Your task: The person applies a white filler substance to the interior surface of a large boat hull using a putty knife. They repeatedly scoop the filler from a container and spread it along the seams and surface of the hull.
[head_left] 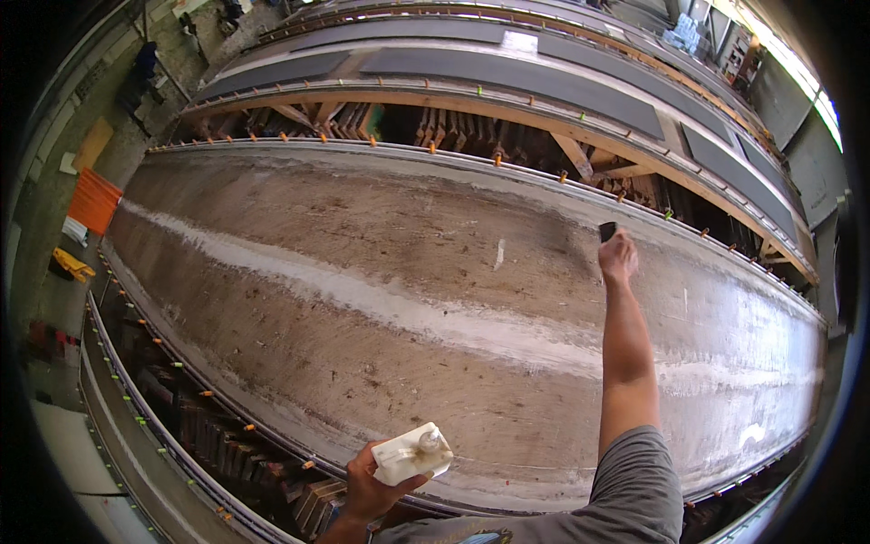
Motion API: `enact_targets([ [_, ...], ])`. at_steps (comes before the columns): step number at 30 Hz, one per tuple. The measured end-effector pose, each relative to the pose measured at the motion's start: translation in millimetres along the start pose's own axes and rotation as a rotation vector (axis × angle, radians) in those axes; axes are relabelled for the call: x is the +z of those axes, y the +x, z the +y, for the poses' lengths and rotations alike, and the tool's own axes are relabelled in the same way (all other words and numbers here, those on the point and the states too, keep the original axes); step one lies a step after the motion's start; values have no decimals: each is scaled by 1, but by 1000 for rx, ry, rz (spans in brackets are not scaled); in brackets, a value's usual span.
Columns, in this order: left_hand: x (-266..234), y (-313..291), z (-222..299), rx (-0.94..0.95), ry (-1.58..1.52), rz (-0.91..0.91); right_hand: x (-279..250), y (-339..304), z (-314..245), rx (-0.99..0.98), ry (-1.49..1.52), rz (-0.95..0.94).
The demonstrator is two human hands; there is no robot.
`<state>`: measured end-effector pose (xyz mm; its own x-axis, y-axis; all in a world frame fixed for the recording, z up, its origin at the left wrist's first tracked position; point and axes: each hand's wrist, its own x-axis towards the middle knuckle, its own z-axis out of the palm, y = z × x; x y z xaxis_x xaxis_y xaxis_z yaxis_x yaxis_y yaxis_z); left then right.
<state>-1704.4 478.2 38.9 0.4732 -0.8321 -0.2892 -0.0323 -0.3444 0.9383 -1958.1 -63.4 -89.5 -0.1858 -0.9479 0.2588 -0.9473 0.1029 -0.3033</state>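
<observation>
My left hand [367, 490] is wrapped round a boxy white plastic bottle [399, 461] with a pale, clear-looking cap, held above the near edge of a long worktable [399, 236]. The tabletop is brown and worn, with a whitish streak running along its length. Stretched out toward the far edge, my right hand [620, 259] grips a small black block-like pad [608, 232]. Its underside is hidden, but it appears to be against the tabletop. A small white mark [499, 254] lies left of that hand.
Orange and green pegs line the table's edges. Beyond it stands another wooden-framed table with dark grey slabs [507, 77] on top and stacked boards underneath. At the left end are an orange panel [93, 201] and a yellow object [72, 265]. A narrow rail [136, 453] curves along the near left.
</observation>
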Motion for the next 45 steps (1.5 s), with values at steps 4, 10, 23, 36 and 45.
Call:
enact_targets([
  [4,-11,-18,-10,35,-52,31,82,-57,-50,-142,188,-74],
  [10,-45,-52,-4,140,212,134,67,-210,-139,-572,161,-191],
  [23,-164,-24,-29,112,-148,177,-48,-163,-78,-251,98,-270],
  [36,-387,85,-91,267,-2,72,92,-205,-342,-313,-210,-96],
  [45,-474,107,-87,190,41,109,150,-330,-587,-520,-25,-252],
])
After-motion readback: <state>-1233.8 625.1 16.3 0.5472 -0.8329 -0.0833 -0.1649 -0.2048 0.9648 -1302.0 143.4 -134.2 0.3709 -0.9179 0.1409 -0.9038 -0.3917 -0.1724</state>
